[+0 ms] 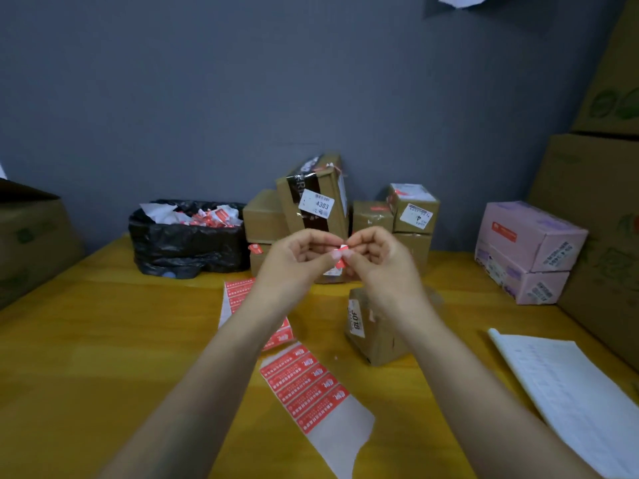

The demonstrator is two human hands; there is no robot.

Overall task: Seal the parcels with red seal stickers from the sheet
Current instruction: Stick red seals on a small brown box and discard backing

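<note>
Both hands are up at frame centre: left hand [294, 261] and right hand [377, 257] each pinch the same red seal sticker [340, 256] between thumb and fingertips. It's in the air above the yellow table [138, 340], touching no parcel. Risks: the sticker is tiny and looks curled between my fingers, so it could stick to itself or my skin, or tear if I pull the ends unevenly. Then it won't lie flat over a flap. Likely target is the brown parcel [373, 337] just below my right wrist, label reads "3018". The sticker sheet [304, 385] lies lower centre, white print on red, too blurred to read. The tall parcel [318, 198] at back centre is tagged "4303".
</note>
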